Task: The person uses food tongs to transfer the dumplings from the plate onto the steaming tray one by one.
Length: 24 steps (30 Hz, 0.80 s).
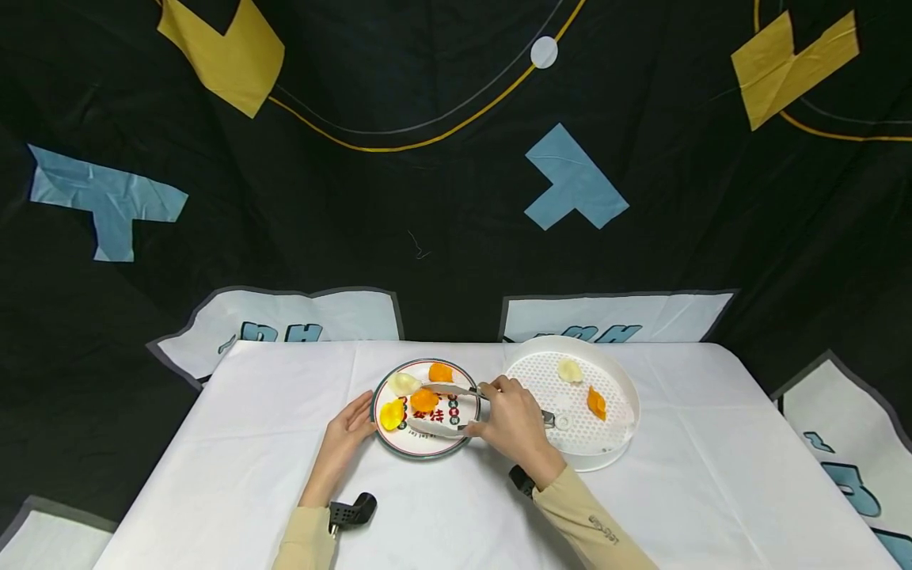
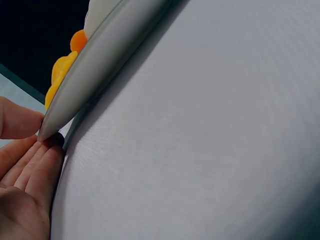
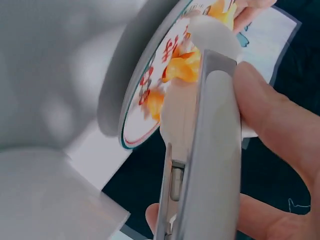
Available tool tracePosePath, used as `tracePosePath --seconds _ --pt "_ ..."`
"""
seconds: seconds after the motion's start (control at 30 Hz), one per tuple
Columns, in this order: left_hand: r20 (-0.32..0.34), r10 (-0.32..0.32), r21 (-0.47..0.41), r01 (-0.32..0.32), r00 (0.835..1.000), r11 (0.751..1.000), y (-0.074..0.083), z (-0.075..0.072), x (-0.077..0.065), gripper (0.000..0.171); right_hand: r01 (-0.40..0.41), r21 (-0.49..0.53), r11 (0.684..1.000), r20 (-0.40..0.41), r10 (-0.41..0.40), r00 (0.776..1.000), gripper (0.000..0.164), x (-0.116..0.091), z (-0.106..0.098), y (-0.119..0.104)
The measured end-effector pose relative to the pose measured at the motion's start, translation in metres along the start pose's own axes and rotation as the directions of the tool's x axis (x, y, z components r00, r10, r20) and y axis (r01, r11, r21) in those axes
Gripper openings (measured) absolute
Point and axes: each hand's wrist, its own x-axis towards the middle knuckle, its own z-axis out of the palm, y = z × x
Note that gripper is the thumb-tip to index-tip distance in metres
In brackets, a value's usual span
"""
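Note:
A round plate [image 1: 426,457] with a green rim and red characters carries small dumpling-like food pieces: an orange piece [image 1: 424,400] near the middle, another orange one at the back, a pale piece [image 1: 404,385] and a yellow piece [image 1: 392,414]. My left hand [image 1: 345,435] pinches the plate's left rim, thumb on top and fingers underneath. From the right, my right hand [image 1: 516,423] grips light-handled tongs [image 3: 215,150]. Their two broad tips reach over the plate, spread either side of the middle orange piece; I cannot tell whether they touch it.
A round white perforated tray [image 1: 584,435] stands right of the plate, partly behind my right hand. On it lie a pale piece [image 1: 570,370] and an orange piece [image 1: 596,403]. A white cloth [image 1: 235,475] covers the table, with a black curtain [image 1: 427,222] behind.

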Motion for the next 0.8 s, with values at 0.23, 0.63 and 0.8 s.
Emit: tracePosePath --seconds 0.23,0.63,0.8 --pt "0.012 0.006 -0.005 -0.006 1.000 1.000 0.001 0.000 0.000 0.059 -0.017 0.014 1.000 -0.025 0.017 1.000 0.060 -0.003 0.003 0.001" --pt "0.003 0.003 -0.003 -0.003 1.000 1.000 0.001 0.000 0.000 0.059 -0.043 0.100 0.994 -0.083 0.051 0.995 0.053 -0.013 0.000 0.004" --pt "0.005 0.003 -0.001 -0.003 1.000 1.000 0.001 -0.001 -0.001 0.059 -0.026 0.117 0.993 -0.134 0.042 0.990 0.053 -0.016 -0.007 0.006"
